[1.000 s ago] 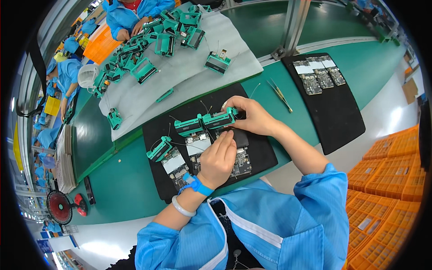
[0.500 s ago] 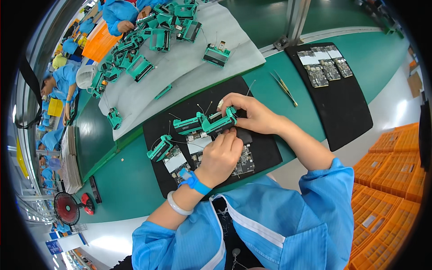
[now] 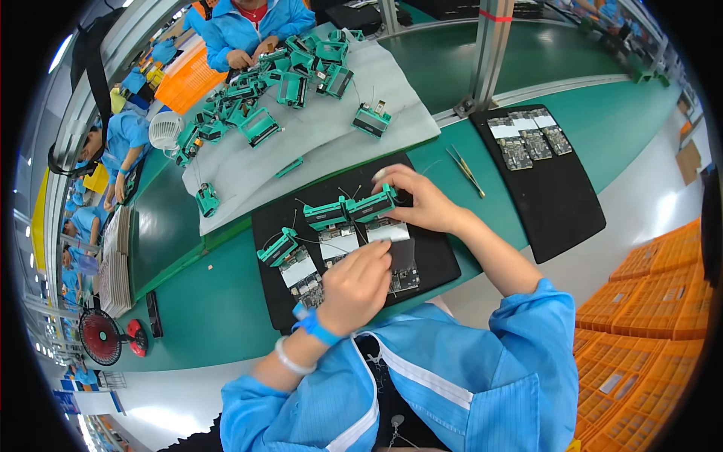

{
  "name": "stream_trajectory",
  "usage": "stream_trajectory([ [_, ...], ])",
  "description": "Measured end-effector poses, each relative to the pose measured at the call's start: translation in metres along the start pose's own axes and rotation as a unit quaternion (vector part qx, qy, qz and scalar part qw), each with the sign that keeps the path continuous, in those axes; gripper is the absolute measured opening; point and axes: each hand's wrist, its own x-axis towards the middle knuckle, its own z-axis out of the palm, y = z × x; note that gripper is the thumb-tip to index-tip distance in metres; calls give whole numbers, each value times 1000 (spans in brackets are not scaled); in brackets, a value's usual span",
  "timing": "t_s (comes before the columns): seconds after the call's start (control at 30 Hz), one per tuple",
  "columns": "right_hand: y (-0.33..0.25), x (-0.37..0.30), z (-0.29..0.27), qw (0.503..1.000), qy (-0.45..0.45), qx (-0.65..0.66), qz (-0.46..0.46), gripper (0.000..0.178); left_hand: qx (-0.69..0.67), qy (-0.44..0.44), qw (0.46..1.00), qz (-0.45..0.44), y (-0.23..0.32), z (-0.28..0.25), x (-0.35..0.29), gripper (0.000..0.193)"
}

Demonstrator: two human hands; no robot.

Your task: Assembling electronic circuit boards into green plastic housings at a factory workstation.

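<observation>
My right hand (image 3: 422,202) grips the right end of a green plastic housing (image 3: 372,206) with a dark panel, between thumb and fingers. The housing stands at the far edge of a circuit board with a white patch (image 3: 385,231). My left hand (image 3: 357,288) is closed, its fingertips together beside a dark grey flap (image 3: 404,255) over that board; what they pinch is hidden. To the left, a second green housing (image 3: 325,216) stands at another circuit board (image 3: 338,245), and a third green housing (image 3: 278,247) tilts by a board (image 3: 300,273). Thin wires rise from the housings.
All this lies on a black mat (image 3: 275,297). Brass-coloured tweezers (image 3: 468,173) lie to the right, before another black mat (image 3: 561,203) with several circuit boards. Many green housings cover a pale sheet (image 3: 316,135) at the far side, where a co-worker sits. Orange crates (image 3: 640,301) are stacked at right.
My left fingers have come off the right housing's front, moving nearer to me. My right hand stays at its end. The grey flap and white patch show more. The whole view has shifted slightly.
</observation>
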Motion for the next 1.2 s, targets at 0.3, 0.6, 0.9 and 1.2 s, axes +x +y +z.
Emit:
stream_trajectory([
  [0.3, -38, 18, -3, 974, -8, -155, 167, 53, -97, -157, 972, -143, -98, -85, -28, 31],
  [0.6, -11, 65, 13, 944, -147, 12, 294, 50, -377, -178, 878, -236, -189, -95, -3, 29],
  [0.9, -84, 8, 17, 932, 69, -301, 187, 39, -310, 91, 890, -322, -179, -153, -97, 27],
  [1.2, -83, -51, 24, 885, 112, 114, 438, 42, 124, 132, 916, -358, -157, -162, -225, 30],
])
